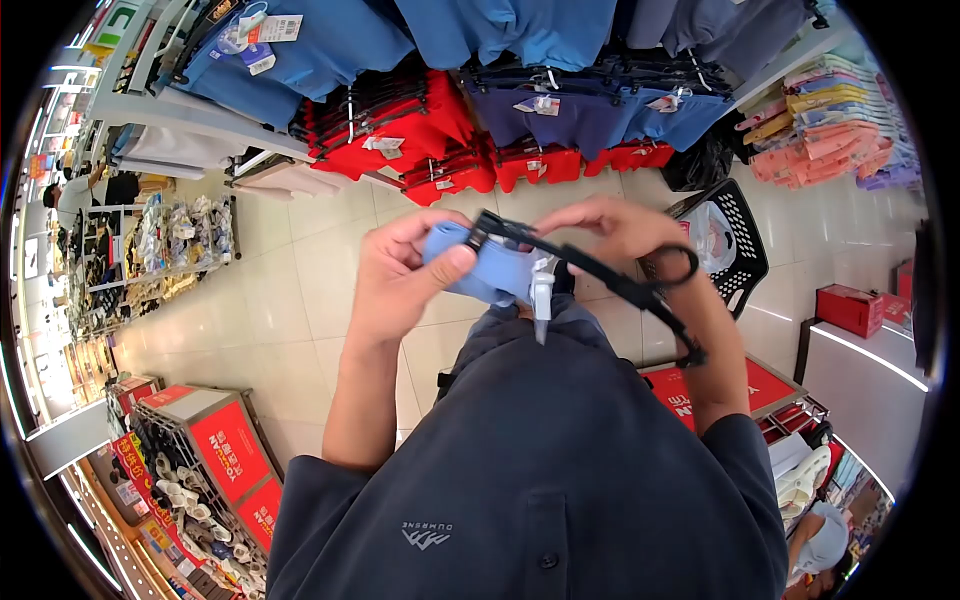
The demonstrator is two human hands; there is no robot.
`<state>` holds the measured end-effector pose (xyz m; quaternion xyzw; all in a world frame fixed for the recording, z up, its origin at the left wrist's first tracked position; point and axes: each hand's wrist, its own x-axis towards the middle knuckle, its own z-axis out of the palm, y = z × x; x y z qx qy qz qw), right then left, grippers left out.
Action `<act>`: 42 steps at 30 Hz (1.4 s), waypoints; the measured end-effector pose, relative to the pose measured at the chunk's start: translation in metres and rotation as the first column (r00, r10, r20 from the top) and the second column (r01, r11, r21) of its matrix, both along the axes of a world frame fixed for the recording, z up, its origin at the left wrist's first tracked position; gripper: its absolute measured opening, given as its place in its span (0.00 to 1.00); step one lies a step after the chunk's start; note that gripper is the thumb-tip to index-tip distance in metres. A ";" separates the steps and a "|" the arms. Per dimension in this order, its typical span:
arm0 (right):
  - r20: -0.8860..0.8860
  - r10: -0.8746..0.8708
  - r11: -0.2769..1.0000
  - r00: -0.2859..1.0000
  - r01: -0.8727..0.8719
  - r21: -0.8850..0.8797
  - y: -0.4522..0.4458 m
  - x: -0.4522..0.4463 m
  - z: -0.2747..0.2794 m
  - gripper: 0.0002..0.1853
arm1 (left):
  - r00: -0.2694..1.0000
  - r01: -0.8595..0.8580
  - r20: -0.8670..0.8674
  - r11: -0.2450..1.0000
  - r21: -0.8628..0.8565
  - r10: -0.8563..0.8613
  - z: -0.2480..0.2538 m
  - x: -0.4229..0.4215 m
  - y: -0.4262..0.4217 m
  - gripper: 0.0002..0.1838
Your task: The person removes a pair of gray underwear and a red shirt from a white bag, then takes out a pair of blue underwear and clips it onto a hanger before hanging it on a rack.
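My left hand [395, 275] pinches a folded piece of light blue cloth [505, 272] between thumb and fingers. A black clip hanger [615, 280] slants from the cloth's upper edge down to the right, with one clip by my left thumb. My right hand [620, 230] is curled around the hanger's bar, fingers above it and thumb below; part of the grip is hidden behind the bar. The hanger's round hook lies over my right wrist. A white tag [541, 290] dangles from the cloth in front of my dark shirt.
Racks ahead hold blue shorts [500, 35], red garments [395, 125] and navy garments [540, 115]. A black shopping basket [745, 245] with a plastic bag stands to the right. Red-sided display bins [230, 445] are at lower left. Another person [820, 540] is at lower right.
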<state>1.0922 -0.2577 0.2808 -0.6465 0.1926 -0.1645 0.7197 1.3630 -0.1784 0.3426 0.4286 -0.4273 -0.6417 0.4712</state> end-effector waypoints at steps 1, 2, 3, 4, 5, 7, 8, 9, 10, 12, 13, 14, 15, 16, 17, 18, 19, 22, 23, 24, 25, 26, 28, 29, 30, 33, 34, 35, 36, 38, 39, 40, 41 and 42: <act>0.008 0.074 0.986 0.997 -0.074 0.152 0.003 0.005 -0.018 0.20 | 1.000 0.001 -0.002 1.000 -0.006 -0.001 -0.003 0.006 -0.002 0.14; -0.051 0.058 0.991 0.997 -0.051 0.121 0.007 0.002 -0.046 0.21 | 0.997 -0.070 -0.015 0.997 -0.022 0.070 -0.006 0.012 -0.004 0.14; -0.109 0.042 0.996 0.993 -0.032 0.089 0.009 0.003 -0.051 0.22 | 0.989 -0.143 -0.030 0.989 -0.035 0.142 -0.009 0.019 -0.006 0.15; -0.071 -0.042 0.999 0.997 0.042 -0.005 0.017 0.000 -0.053 0.22 | 0.987 -0.155 -0.054 0.987 -0.031 0.153 -0.010 0.025 -0.008 0.15; -0.073 -0.039 0.999 0.997 0.039 -0.005 0.021 0.000 -0.054 0.22 | 0.986 -0.158 -0.056 0.987 -0.030 0.156 -0.010 0.029 -0.009 0.15; -0.039 -0.085 0.993 0.996 0.082 -0.088 0.026 0.009 -0.042 0.22 | 0.979 -0.185 -0.093 0.983 -0.021 0.182 -0.010 0.036 -0.011 0.14; -0.080 -0.047 0.998 0.996 0.049 0.025 0.030 0.014 -0.048 0.20 | 0.974 -0.206 -0.094 0.979 -0.004 0.205 -0.012 0.040 -0.011 0.13; -0.118 0.012 0.997 0.993 -0.003 0.079 0.029 0.014 -0.050 0.18 | 0.975 -0.202 -0.100 0.979 -0.008 0.201 -0.015 0.045 -0.011 0.13; -0.157 -0.052 0.988 0.986 0.074 0.134 0.029 0.011 -0.047 0.18 | 0.967 -0.248 -0.066 0.969 -0.022 0.246 -0.017 0.051 -0.011 0.12; -0.207 -0.116 0.972 0.971 0.154 0.176 0.030 0.000 -0.034 0.17 | 0.944 -0.330 0.001 0.943 -0.036 0.330 -0.017 0.058 -0.015 0.12; -0.228 -0.219 0.963 0.949 0.247 0.105 0.033 -0.006 -0.025 0.17 | 0.944 -0.329 -0.008 0.944 -0.036 0.329 -0.019 0.063 -0.014 0.12; -0.242 -0.320 0.941 0.916 0.337 0.031 0.034 -0.012 -0.019 0.17 | 0.939 -0.343 0.004 0.939 -0.017 0.343 -0.026 0.069 -0.013 0.12; -0.250 -0.327 0.939 0.911 0.343 0.023 0.034 -0.019 -0.017 0.17 | 0.935 -0.355 0.014 0.935 0.000 0.355 -0.031 0.071 -0.013 0.12; -0.268 -0.367 0.928 0.891 0.372 -0.035 0.033 -0.025 -0.014 0.16 | 0.938 -0.348 0.001 0.938 -0.001 0.348 -0.035 0.070 -0.012 0.12; -0.284 -0.408 0.912 0.868 0.399 -0.092 0.032 -0.030 -0.010 0.14 | 0.928 -0.372 -0.014 0.928 0.026 0.373 -0.039 0.068 -0.011 0.13; -0.200 -0.472 0.881 0.859 0.467 -0.070 0.035 -0.028 -0.004 0.13 | 0.917 -0.396 -0.029 0.917 0.053 0.397 -0.043 0.067 -0.010 0.13; -0.208 -0.479 0.877 0.853 0.473 -0.079 0.037 -0.028 -0.001 0.13 | 0.920 -0.388 -0.041 0.920 0.054 0.390 -0.046 0.067 -0.010 0.13; -0.112 -0.586 0.811 0.803 0.579 -0.086 0.041 -0.029 0.000 0.12 | 0.914 -0.394 -0.067 0.915 0.087 0.399 -0.059 0.074 -0.007 0.12; -0.112 -0.588 0.809 0.801 0.581 -0.089 0.040 -0.028 0.002 0.12 | 0.919 -0.379 -0.082 0.920 0.098 0.387 -0.063 0.078 -0.007 0.12; -0.144 -0.600 0.800 0.787 0.590 -0.110 0.040 -0.025 0.004 0.12 | 0.922 -0.365 -0.095 0.925 0.108 0.375 -0.067 0.083 -0.006 0.12; -0.174 -0.612 0.791 0.771 0.598 -0.131 0.039 -0.021 0.007 0.13 | 0.922 -0.365 -0.095 0.925 0.105 0.375 -0.070 0.086 -0.006 0.12; -0.170 -0.612 0.791 0.772 0.598 -0.133 0.038 -0.019 0.010 0.13 | 0.928 -0.335 -0.119 0.931 0.142 0.352 -0.071 0.089 -0.006 0.13; -0.105 -0.648 0.762 0.755 0.639 -0.102 0.036 -0.012 0.017 0.15 | 0.932 -0.306 -0.146 0.936 0.174 0.332 -0.076 0.094 -0.007 0.14; -0.102 -0.646 0.763 0.756 0.638 -0.106 0.036 -0.006 0.025 0.15 | 0.949 -0.264 -0.122 0.943 0.201 0.292 -0.078 0.096 -0.008 0.15; -0.082 -0.664 0.748 0.743 0.657 -0.100 0.037 0.001 0.036 0.16 | 0.963 -0.222 -0.100 0.948 0.229 0.250 -0.081 0.098 -0.008 0.17; -0.100 -0.643 0.764 0.759 0.627 -0.151 0.038 0.005 0.048 0.18 | 0.782 -0.163 0.586 0.977 -0.138 0.213 -0.093 0.101 -0.013 0.22; -0.138 -0.603 0.794 0.786 0.574 -0.199 0.038 0.007 0.050 0.19 | 0.533 -0.044 0.755 0.904 -0.425 0.382 -0.076 0.088 -0.017 0.28; -0.143 -0.598 0.798 0.789 0.569 -0.199 0.039 0.011 0.055 0.19 | 0.610 0.039 0.696 0.864 -0.503 0.378 -0.048 0.067 -0.024 0.29; -0.195 -0.535 0.839 0.822 0.489 -0.241 0.041 0.017 0.063 0.19 | 0.683 0.109 0.635 0.809 -0.578 0.361 -0.023 0.042 -0.030 0.29; -0.260 -0.427 0.889 0.866 0.351 -0.293 0.041 0.029 0.076 0.19 | 0.833 0.264 0.545 0.797 -0.544 0.096 -0.003 0.002 -0.037 0.28; -0.263 -0.423 0.890 0.867 0.343 -0.299 0.042 0.032 0.079 0.19 | 0.824 0.415 0.546 0.817 -0.399 -0.152 0.015 -0.013 -0.038 0.25; -0.256 -0.427 0.881 0.867 0.336 -0.332 0.043 0.034 0.081 0.18 | 0.877 0.419 0.423 0.792 -0.445 -0.227 0.006 -0.026 -0.041 0.21; -0.248 -0.435 0.870 0.866 0.333 -0.364 0.043 0.034 0.084 0.17 | 0.879 0.419 0.418 0.790 -0.448 -0.229 0.004 -0.027 -0.044 0.21; -0.299 -0.438 0.871 0.848 0.319 -0.373 0.042 0.033 0.093 0.14 | 0.834 0.487 0.457 0.802 -0.346 -0.309 0.003 -0.029 -0.047 0.19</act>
